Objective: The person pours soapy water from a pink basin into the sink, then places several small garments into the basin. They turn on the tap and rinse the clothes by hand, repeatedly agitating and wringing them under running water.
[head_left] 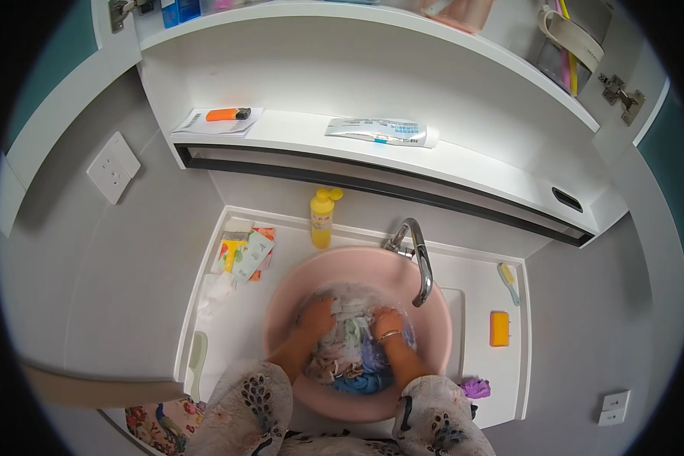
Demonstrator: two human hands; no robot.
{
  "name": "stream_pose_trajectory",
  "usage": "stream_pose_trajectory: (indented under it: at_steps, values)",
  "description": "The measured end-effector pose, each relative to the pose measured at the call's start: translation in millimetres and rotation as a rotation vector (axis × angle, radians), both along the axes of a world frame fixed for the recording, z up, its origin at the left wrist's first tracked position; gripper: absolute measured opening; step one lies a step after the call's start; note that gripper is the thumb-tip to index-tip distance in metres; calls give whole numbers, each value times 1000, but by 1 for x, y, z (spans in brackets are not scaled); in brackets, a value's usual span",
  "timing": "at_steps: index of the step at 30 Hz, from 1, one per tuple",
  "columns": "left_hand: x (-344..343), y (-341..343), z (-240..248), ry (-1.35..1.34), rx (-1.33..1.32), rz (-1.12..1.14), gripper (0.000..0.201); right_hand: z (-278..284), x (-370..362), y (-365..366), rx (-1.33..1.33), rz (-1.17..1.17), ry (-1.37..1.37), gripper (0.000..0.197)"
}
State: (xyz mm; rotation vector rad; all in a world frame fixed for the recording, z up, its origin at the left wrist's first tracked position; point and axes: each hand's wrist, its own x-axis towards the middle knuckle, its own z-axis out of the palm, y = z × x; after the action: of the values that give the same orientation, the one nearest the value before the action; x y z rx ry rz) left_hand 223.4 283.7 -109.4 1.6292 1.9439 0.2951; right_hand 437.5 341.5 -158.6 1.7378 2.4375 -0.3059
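A pink wash basin (pixel 280 289) stands on the white washstand, holding water with suds and a heap of wet clothes (pixel 355 343) in white, pale green, lilac, pinkish and blue. Both my arms reach down into it. My left hand (pixel 319 315) is at the left of the heap, its curled fingers closed on whitish cloth and partly hidden. At the right of the heap, my right hand (pixel 388 323), with a bracelet at the wrist, has its fingers bent into the clothes; their tips are out of sight.
A chrome faucet (pixel 422 262) arches over the basin's far right rim. Behind the basin stands a yellow bottle (pixel 321 220) with its cap flipped up. Packets (pixel 247 252) and a comb (pixel 197 365) lie left; a brush (pixel 509 283), an orange-yellow sponge (pixel 499 329) and a purple scrunched item (pixel 476 388) lie right.
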Motion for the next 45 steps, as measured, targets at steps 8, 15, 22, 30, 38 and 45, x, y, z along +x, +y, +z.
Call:
stream_pose_trajectory:
  at_steps: [8, 15, 22, 30, 38, 45]
  values:
    - [7, 25, -15, -958, -75, 803, 42, -1, -31, 5, -205, -309, 1102, 21]
    - [15, 11, 53, -1708, -267, 834, 40, 102, -88, -95, 216, -64, 1284, 14]
    - [40, 2, 59, -1235, -43, 620, 42, 87, -62, -68, 118, -251, 1185, 13]
    - [-15, 22, -23, -1071, 241, 564, 46, 24, 3, 11, 93, -449, 896, 35]
    - [-1, 8, -56, -226, 144, 58, 54, 11, -22, -2, -174, 36, -110, 42]
    - [-25, 32, -73, -1601, -186, 708, 44, 62, -52, -16, -127, -20, 1019, 21]
